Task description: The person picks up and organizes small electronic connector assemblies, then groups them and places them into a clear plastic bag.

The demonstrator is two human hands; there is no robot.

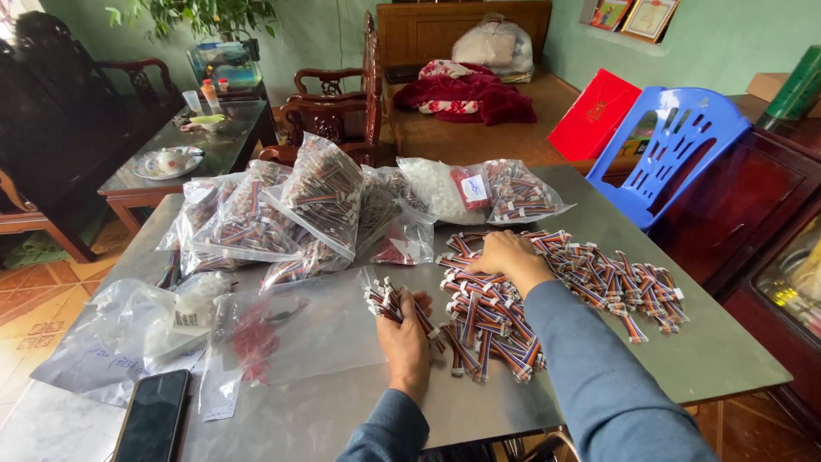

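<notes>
The left hand (404,335) is clamped on a bundle of striped short wire connectors (386,301); the right hand (506,254) rests spread, fingers apart, on the loose connector pile (599,282) near the grey table (735,359) edge, behind it clear plastic bags (321,192) with white labels.

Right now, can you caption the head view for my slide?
Left hand grips a bundle of striped wire connectors; right hand rests on the loose pile.

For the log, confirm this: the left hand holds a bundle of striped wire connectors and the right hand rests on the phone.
Not quite. In the head view the right hand rests on the loose connector pile, not the phone. The left hand does hold a connector bundle.
</notes>
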